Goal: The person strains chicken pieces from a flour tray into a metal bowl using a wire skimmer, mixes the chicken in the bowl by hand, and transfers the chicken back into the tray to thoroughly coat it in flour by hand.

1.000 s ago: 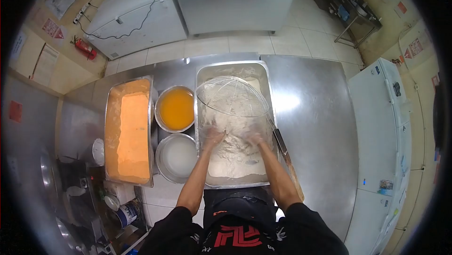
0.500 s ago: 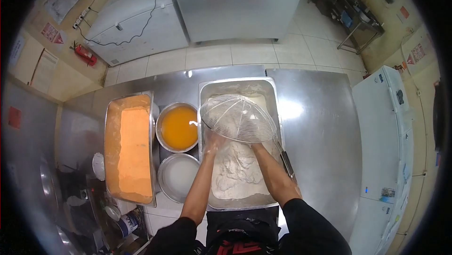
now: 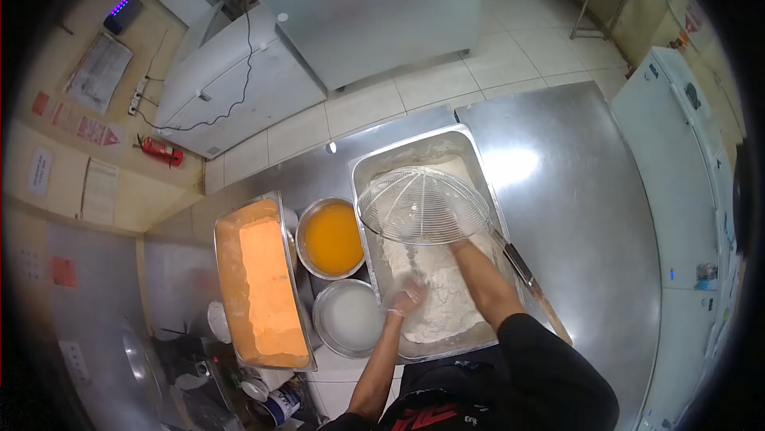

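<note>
A deep steel pan (image 3: 484, 180) of white flour (image 3: 450, 303) lies in front of me. My left hand (image 3: 408, 295), smeared by motion, is at the flour near the pan's left side. Over the far half of the pan sits a large round wire strainer (image 3: 422, 204), its dark grip and long handle (image 3: 518, 262) reaching past the right rim. My right hand (image 3: 451, 232) is at the strainer's near edge, mostly covered by the mesh, so its fingers and any hold are hidden.
Left of the pan stand a bowl of orange-yellow liquid (image 3: 333, 240), a bowl of cloudy whitish liquid (image 3: 351, 319) and a deep pan of orange powder (image 3: 267, 272). The steel table (image 3: 566, 168) extends right. A white freezer (image 3: 661, 144) stands beyond its right edge.
My left hand has come out from beside the strainer toward me, down the pan's left side. The right hand stays under the mesh. The whole view has tilted and shifted.
</note>
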A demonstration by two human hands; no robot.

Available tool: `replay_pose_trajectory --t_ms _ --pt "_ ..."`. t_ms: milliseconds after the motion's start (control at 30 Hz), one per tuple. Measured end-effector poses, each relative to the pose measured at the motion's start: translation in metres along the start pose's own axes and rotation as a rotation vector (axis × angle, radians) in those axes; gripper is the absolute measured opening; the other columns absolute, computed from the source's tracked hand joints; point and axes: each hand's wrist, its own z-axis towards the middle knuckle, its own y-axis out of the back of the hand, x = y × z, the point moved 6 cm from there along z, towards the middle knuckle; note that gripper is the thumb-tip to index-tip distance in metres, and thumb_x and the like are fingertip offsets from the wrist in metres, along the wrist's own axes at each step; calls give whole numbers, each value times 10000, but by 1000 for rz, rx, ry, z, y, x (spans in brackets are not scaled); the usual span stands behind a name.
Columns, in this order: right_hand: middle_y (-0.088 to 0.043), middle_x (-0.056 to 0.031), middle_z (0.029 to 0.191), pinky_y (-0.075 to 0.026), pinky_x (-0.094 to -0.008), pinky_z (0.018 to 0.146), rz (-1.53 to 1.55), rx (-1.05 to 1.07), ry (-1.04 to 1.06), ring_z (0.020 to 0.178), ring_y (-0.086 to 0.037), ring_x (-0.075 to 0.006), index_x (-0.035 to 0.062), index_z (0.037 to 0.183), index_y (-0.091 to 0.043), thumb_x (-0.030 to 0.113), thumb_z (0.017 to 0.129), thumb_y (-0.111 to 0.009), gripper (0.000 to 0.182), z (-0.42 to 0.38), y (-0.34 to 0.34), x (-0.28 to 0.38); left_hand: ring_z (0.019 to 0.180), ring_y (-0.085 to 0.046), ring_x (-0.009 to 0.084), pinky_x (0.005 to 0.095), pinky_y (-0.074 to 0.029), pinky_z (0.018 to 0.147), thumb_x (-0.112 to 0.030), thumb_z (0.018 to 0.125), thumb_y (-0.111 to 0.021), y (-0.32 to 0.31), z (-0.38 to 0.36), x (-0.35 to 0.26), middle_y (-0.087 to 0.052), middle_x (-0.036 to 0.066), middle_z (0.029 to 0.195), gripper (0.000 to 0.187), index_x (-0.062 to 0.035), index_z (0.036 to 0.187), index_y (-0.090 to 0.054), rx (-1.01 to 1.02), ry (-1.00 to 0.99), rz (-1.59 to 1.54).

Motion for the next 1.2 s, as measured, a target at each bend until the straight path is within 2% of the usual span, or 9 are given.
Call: replay_pose_trajectory --t_ms 100,200,467,567,733,967,1033,1067,1200 --pt "-399 -190 1198 -263 -383 950 155 51 74 1103 -362 -296 -34 1129 -465 617 671 -552 801 3 -54 35 1012 -510 325 395 -404 849 -284 768 -534 37 40 31 -554 180 1078 442 30 1079 -522 -308 16 -31" --pt "-380 -198 1236 -247 -385 979 102 270 172 1140 -346 -306 -38 1154 -453 630 668 -546 831 -14 -44 25 1143 -406 350 390 -335 941 -290 767 -528 78 71 19 -465 218 1203 496 51 1125 -483 -43 310 -358" --pt "-405 -246 1250 -254 -443 1006 -750 407 96 1154 -375 -388 -76 1181 -437 697 651 -500 939 -186 81 54 626 -575 317 374 -475 599 -228 768 -501 14 -38 -59 -595 179 793 298 44 852 -588 -144 -113 16" --pt "-497 -227 1155 -332 -470 938 -530 35 -23 1053 -467 -395 -75 1123 -493 627 758 -402 796 -196 -45 -83 739 -575 305 396 -474 657 -293 802 -443 -10 -65 -63 -572 199 902 379 33 962 -549 -87 83 70" --pt "-552 -147 1104 -390 -412 908 61 297 -145 992 -539 -276 -16 1154 -485 393 900 -348 501 -197 -20 -23 927 -575 284 432 -473 753 -401 859 -345 -99 -40 21 -534 231 1085 524 16 1144 -485 -221 339 -528" --pt "-514 -110 1182 -408 -341 902 1263 276 -156 1027 -522 -204 11 1179 -485 291 827 -550 454 -194 50 23 979 -555 276 432 -484 753 -411 887 -291 5 -47 -43 -558 142 1071 486 -49 1135 -499 88 461 -1763" --pt "-480 -124 1222 -410 -340 896 731 444 137 1060 -497 -200 14 1194 -471 327 810 -566 505 -181 26 -24 994 -549 274 432 -487 753 -415 894 -276 8 -65 -37 -565 116 1067 479 -67 1132 -503 138 462 -1485" --pt "-468 -129 1235 -411 -340 894 554 485 237 1071 -489 -199 15 1200 -466 339 804 -572 522 -188 21 -29 953 -566 258 442 -481 697 -381 895 -312 17 -73 -34 -619 103 920 440 -49 928 -600 91 305 -559" --pt "-521 -79 1178 -414 -316 899 -365 543 -139 1063 -501 -194 42 1157 -513 265 873 -445 367 -221 0 -41 981 -541 246 403 -446 764 -392 896 -308 -40 -87 -51 -587 108 986 446 -39 1014 -555 193 287 148"
